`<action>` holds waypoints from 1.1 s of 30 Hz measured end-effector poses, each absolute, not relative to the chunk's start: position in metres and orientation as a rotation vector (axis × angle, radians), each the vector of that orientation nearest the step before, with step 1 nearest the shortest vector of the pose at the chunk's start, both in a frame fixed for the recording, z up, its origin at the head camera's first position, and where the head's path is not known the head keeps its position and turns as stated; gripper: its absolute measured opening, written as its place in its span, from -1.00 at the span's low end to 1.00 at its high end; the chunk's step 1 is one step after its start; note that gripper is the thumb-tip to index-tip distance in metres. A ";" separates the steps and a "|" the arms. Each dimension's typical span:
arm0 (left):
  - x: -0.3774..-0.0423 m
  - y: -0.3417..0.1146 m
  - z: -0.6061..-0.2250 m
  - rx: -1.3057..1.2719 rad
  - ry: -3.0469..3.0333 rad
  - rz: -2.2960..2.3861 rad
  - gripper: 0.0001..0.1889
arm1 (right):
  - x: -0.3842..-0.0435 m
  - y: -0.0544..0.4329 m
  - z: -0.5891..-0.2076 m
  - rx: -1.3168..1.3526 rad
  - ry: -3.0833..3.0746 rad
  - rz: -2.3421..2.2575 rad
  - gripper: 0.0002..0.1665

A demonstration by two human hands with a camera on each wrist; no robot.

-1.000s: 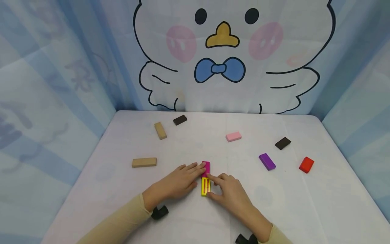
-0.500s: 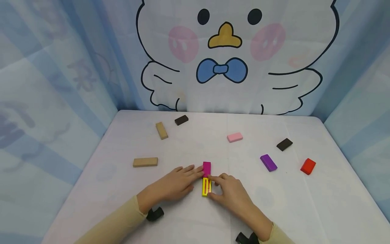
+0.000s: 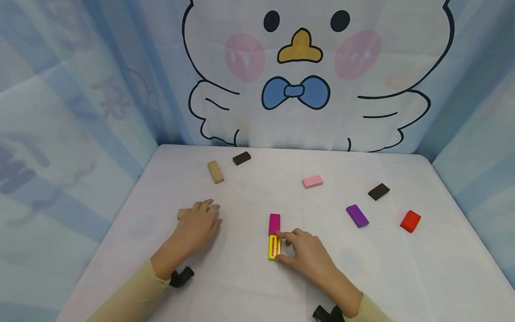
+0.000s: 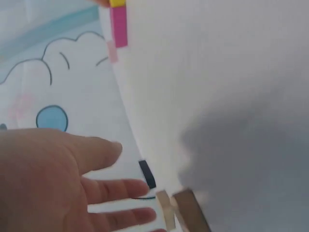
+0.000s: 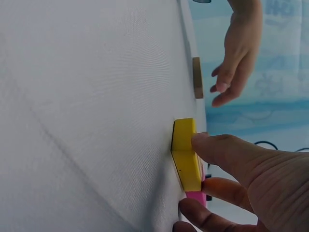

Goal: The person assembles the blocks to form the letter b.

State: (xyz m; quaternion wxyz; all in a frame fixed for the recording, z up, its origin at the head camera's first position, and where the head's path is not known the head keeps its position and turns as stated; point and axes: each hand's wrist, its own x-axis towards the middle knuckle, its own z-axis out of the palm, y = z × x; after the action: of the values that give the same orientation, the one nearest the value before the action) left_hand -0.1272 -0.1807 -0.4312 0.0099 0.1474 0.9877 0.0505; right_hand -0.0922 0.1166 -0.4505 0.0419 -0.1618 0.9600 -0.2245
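My right hand (image 3: pixel 309 255) holds a yellow block (image 3: pixel 272 251) with red and white stripes on its top, thumb at its near corner and index finger at its far end. In the right wrist view, the thumb lies on the upper edge of that yellow block (image 5: pixel 183 162). A magenta block (image 3: pixel 274 223) lies end to end with it, on the far side. To the left, my left hand (image 3: pixel 195 229) reaches over a long tan block (image 3: pixel 183 213), hiding most of it. Its fingers are extended and apart in the left wrist view, with the tan block (image 4: pixel 191 211) beyond the fingertips.
On the white table lie a shorter tan block (image 3: pixel 215 172) and a dark block (image 3: pixel 241 158) at the back left. A pink block (image 3: pixel 312 181), a purple block (image 3: pixel 357 216), another dark block (image 3: pixel 378 191) and a red block (image 3: pixel 410 221) are spread rightward. Printed curtains enclose the table.
My left hand has left the magenta block and moved left to over the long tan block. The right hand stays at the yellow block. The view has shifted slightly.
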 end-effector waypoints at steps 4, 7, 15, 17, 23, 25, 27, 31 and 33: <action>-0.122 -0.195 -0.427 0.290 3.114 0.107 -0.57 | -0.094 0.117 -0.451 -0.495 2.932 -0.694 -0.40; -0.116 -0.200 -0.429 0.198 3.101 0.129 -0.53 | -0.094 0.118 -0.453 -0.515 2.953 -0.689 -0.39; -0.102 -0.210 -0.430 0.174 3.125 0.217 -0.49 | -0.099 0.118 -0.454 -0.653 2.963 -0.696 -0.40; -0.101 -0.211 -0.431 0.183 3.125 0.237 -0.49 | -0.100 0.119 -0.454 -0.669 2.951 -0.693 -0.40; -0.106 -0.212 -0.432 0.198 3.096 0.250 -0.46 | -0.101 0.121 -0.455 -0.675 2.928 -0.662 -0.37; -0.109 -0.211 -0.432 0.208 3.092 0.258 -0.43 | -0.102 0.122 -0.455 -0.671 2.924 -0.659 -0.38; -0.114 -0.210 -0.432 0.222 3.083 0.274 -0.41 | -0.102 0.122 -0.456 -0.668 2.923 -0.657 -0.39; -0.124 -0.207 -0.433 0.262 3.038 0.324 -0.37 | -0.102 0.123 -0.455 -0.665 2.921 -0.654 -0.40; -0.130 -0.206 -0.434 0.273 3.011 0.348 -0.36 | -0.103 0.123 -0.455 -0.663 2.919 -0.655 -0.41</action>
State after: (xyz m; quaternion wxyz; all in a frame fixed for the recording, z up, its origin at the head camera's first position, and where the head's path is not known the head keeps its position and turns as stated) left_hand -0.1297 -0.2056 -0.4342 0.0491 0.0897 0.9882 0.1143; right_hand -0.1026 0.1229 -0.4546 0.0385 -0.2161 0.9519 -0.2137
